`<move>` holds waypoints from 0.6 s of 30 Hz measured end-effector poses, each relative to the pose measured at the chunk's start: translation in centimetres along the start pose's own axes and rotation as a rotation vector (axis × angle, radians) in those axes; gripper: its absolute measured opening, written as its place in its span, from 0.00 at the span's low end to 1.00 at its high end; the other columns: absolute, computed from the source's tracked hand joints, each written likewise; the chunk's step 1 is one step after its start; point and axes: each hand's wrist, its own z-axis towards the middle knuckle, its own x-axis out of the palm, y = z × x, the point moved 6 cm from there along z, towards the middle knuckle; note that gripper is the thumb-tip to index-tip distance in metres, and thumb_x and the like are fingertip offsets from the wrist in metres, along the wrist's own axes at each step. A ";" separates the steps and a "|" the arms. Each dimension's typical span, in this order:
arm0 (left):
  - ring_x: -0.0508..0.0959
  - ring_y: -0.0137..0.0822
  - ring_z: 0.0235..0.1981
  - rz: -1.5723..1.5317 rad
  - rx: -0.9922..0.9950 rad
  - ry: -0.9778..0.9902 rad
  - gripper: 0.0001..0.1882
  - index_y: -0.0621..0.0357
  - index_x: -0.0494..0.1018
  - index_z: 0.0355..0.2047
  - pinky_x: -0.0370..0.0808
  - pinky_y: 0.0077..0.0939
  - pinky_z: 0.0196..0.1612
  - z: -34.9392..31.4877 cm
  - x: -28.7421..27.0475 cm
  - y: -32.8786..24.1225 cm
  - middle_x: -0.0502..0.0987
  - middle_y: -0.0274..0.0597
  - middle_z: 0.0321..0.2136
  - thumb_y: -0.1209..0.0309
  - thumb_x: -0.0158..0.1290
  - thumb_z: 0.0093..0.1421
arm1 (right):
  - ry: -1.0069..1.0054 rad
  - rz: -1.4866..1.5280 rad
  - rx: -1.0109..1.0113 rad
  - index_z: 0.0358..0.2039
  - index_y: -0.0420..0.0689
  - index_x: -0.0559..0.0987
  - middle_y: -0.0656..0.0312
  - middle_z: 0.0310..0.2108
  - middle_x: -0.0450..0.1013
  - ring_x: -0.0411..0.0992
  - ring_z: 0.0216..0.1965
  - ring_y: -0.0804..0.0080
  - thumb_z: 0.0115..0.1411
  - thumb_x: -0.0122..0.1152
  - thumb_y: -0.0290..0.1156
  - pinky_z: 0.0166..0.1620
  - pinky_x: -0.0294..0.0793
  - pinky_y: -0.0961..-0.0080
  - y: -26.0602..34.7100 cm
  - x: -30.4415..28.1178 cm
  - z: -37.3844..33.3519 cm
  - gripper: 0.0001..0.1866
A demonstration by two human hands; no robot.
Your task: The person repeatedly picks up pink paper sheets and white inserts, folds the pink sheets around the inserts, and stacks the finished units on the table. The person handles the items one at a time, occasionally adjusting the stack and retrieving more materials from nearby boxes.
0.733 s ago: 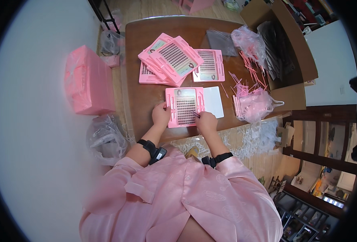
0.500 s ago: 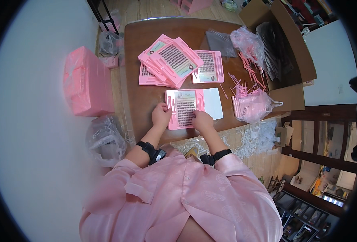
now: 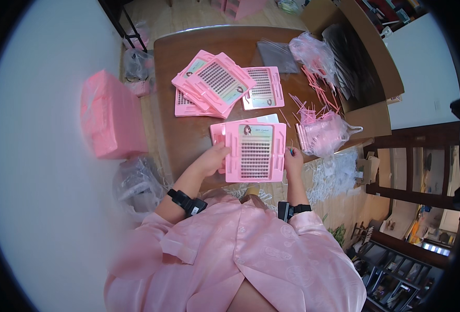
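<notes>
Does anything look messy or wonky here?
Yes! The stack of pink trays is crooked, with corners poking different ways. Thin pink sticks lie scattered beside a plastic bag on the table, as if spilled. White stringy bits litter the floor untidily. The tray in the left hand looks undamaged.

lower tray (image 3: 217,133) part-hidden, carton (image 3: 366,120) cropped
</notes>
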 end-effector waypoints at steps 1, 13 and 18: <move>0.79 0.39 0.51 -0.076 0.046 0.029 0.19 0.61 0.67 0.60 0.77 0.36 0.55 0.0 0.7 -1.3 0.77 0.42 0.52 0.72 0.42 0.70 | 0.001 0.104 0.135 0.35 0.38 0.81 0.65 0.26 0.77 0.72 0.26 0.79 0.62 0.62 0.31 0.32 0.72 0.78 -1.5 -0.5 0.2 0.09; 0.77 0.45 0.55 -0.050 0.454 -0.587 0.24 0.62 0.57 0.66 0.79 0.40 0.55 6.8 -6.1 -13.2 0.71 0.51 0.58 0.65 0.38 0.74 | 0.211 -0.720 0.091 0.38 0.35 0.84 0.41 0.39 0.80 0.79 0.42 0.43 0.49 0.67 0.47 0.48 0.77 0.55 -1.3 0.8 5.0 0.26; 0.77 0.43 0.53 0.219 0.436 -0.890 0.27 0.70 0.65 0.62 0.75 0.38 0.51 7.2 -8.1 -12.8 0.75 0.53 0.52 0.61 0.48 0.72 | 0.415 -0.395 0.073 0.36 0.35 0.83 0.45 0.35 0.80 0.79 0.36 0.49 0.52 0.70 0.42 0.43 0.76 0.58 -3.1 0.1 6.6 0.21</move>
